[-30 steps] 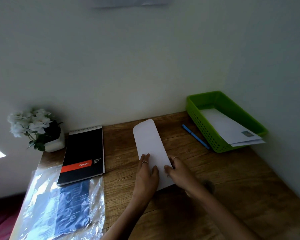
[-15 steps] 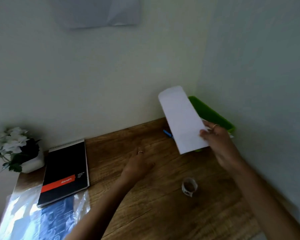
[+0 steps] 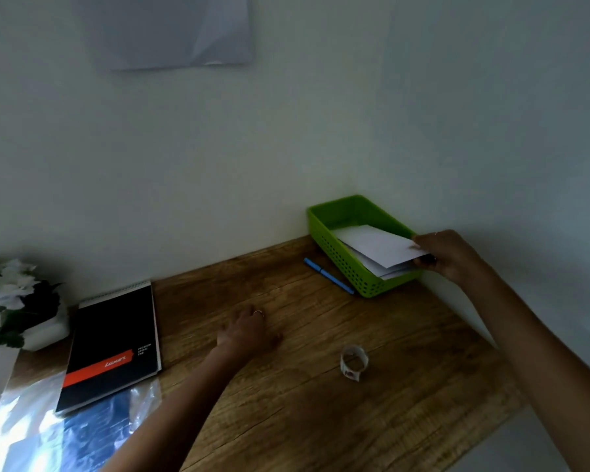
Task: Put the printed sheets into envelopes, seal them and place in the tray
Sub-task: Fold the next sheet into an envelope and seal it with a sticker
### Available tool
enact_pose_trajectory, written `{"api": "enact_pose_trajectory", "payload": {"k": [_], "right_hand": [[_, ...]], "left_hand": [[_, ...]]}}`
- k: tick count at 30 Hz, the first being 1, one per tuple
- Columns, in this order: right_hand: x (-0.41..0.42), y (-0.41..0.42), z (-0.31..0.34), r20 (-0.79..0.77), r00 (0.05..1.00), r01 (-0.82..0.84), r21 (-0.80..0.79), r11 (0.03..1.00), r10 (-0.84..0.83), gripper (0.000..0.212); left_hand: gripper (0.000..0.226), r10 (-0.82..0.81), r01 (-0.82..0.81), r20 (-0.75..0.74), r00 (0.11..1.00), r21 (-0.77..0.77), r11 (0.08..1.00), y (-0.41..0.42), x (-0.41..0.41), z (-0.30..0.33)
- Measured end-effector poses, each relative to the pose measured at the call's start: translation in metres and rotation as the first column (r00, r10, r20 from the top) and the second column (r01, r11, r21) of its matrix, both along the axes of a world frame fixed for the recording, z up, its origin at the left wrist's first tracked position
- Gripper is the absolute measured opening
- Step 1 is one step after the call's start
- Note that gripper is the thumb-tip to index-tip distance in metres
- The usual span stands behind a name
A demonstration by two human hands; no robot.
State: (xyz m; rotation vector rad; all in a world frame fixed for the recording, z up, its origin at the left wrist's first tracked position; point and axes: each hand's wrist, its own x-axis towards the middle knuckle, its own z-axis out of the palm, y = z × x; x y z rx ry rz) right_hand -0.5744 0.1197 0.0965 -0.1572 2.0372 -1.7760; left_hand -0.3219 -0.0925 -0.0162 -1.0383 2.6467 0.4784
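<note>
The table point(image 3: 321, 386) is the wide wooden stage here, and the action has swung over to its far right corner: a second ago the envelope lay flat mid-table under both hands, half a second ago it was in the air, and now it is down inside the green tray point(image 3: 334, 253). The envelope point(image 3: 375, 248) rests at a slant on the white ones already stacked there, its near end poking over the tray's right rim. The right hand point(image 3: 447, 257) has its grip pinched on that near end, thumb on top, not yet let go. The left hand point(image 3: 246, 330) stayed behind and lies on the bare wood with fingers relaxed, holding nothing. So this envelope looks as good as delivered; what remains, I'd judge, is simply to release it and perhaps nudge it deeper so it sits square. Left of the action, the black notepad point(image 3: 113, 349) lies by the plastic sleeve point(image 3: 69, 434) and the white flowers point(image 3: 11, 294). Just beside the tray's left wall lies the blue pen point(image 3: 327, 275), and nearer the camera stands the small tape roll point(image 3: 354, 362), well apart from both hands.
</note>
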Motion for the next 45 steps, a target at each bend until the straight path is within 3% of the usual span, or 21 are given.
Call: {"api": "enact_pose_trajectory", "payload": {"k": [5,9,12,15,17,19,22,24,26,32,37,42,45], "right_hand": [[-0.005,-0.003,-0.006,-0.088,0.996,-0.014,0.063,0.998,0.019,0.007],[-0.006,0.008,-0.019,-0.3,0.952,0.032,0.27,0.962,0.052,0.022],[0.009,0.014,-0.022,-0.521,0.845,0.12,0.401,0.908,0.119,0.022],[0.04,0.013,-0.025,-0.699,0.697,0.174,0.384,0.907,0.162,0.023],[0.069,0.012,-0.027,-0.758,0.612,0.103,0.359,0.928,0.225,0.022],[0.098,0.012,-0.032,-0.703,0.584,-0.071,0.454,0.888,0.406,0.026],[0.133,0.012,-0.05,-0.357,0.563,-0.365,0.701,0.612,0.745,0.056],[0.149,0.011,-0.062,-0.15,0.529,-0.47,0.767,0.436,0.835,0.072],[0.157,0.011,-0.07,-0.097,0.49,-0.471,0.807,0.357,0.867,0.069],[0.156,-0.007,-0.067,-0.129,0.44,-0.414,0.849,0.328,0.889,0.045],[0.141,-0.05,-0.066,-0.212,0.438,-0.4,0.824,0.401,0.873,0.038],[0.107,-0.108,-0.077,-0.318,0.357,-0.394,0.802,0.45,0.879,0.007],[0.091,-0.141,-0.079,-0.365,0.307,-0.348,0.816,0.461,0.879,0.012]], "left_hand": [[0.08,-0.002,0.002,0.012,1.0,-0.001,1.0,0.0,0.004,0.0],[0.081,-0.001,0.001,-0.001,1.0,0.0,1.0,-0.001,0.004,-0.001],[0.082,0.001,-0.001,-0.005,1.0,-0.003,1.0,-0.002,0.005,-0.001],[0.083,0.005,-0.005,-0.007,1.0,0.01,1.0,-0.002,0.006,-0.001],[0.083,0.001,-0.001,-0.012,1.0,0.009,1.0,-0.002,0.007,-0.001],[0.083,-0.001,0.002,-0.014,1.0,0.003,1.0,-0.001,0.008,0.001],[0.083,0.008,-0.008,-0.023,1.0,0.002,1.0,-0.001,0.011,0.005],[0.086,0.026,-0.026,-0.016,1.0,0.004,1.0,-0.006,0.013,0.006],[0.086,0.049,-0.049,-0.011,0.999,0.0,0.999,-0.014,0.016,0.007],[0.079,0.137,-0.138,-0.048,0.989,-0.037,0.99,-0.039,0.033,0.016],[0.066,0.144,-0.151,-0.099,0.985,-0.072,0.986,-0.059,0.05,0.007],[0.061,0.19,-0.207,-0.153,0.97,-0.099,0.973,-0.063,0.064,-0.002],[0.063,0.215,-0.237,-0.199,0.956,-0.096,0.967,-0.06,0.071,-0.006]]}}
